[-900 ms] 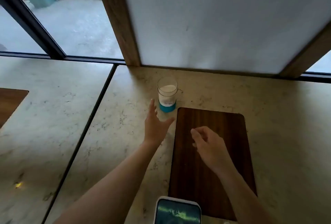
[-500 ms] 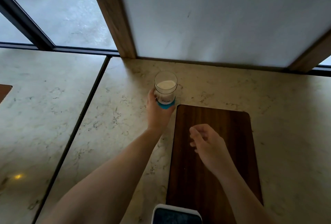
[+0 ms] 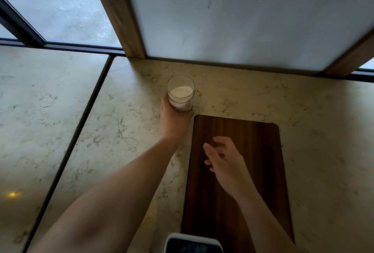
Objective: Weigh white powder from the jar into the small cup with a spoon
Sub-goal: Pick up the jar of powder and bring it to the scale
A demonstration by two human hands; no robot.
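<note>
A clear glass jar (image 3: pixel 180 92) half full of white powder stands on the marble counter, just beyond the far left corner of a dark wooden board (image 3: pixel 242 131). My left hand (image 3: pixel 174 120) is wrapped around the jar's lower part and hides its blue base. Over the middle of the board my right hand (image 3: pixel 224 161) hovers with fingers loosely apart, holding nothing. No spoon or small cup is in view.
A white-edged device with a dark screen (image 3: pixel 193 243) lies at the bottom edge, in front of the board. A frosted panel in a wooden frame (image 3: pixel 121 13) rises just behind the jar. A dark seam (image 3: pixel 81 123) splits the marble counter (image 3: pixel 315 131) on the left.
My left hand reached forward and closed around the jar. My right hand stayed above the board, its fingers spreading slightly.
</note>
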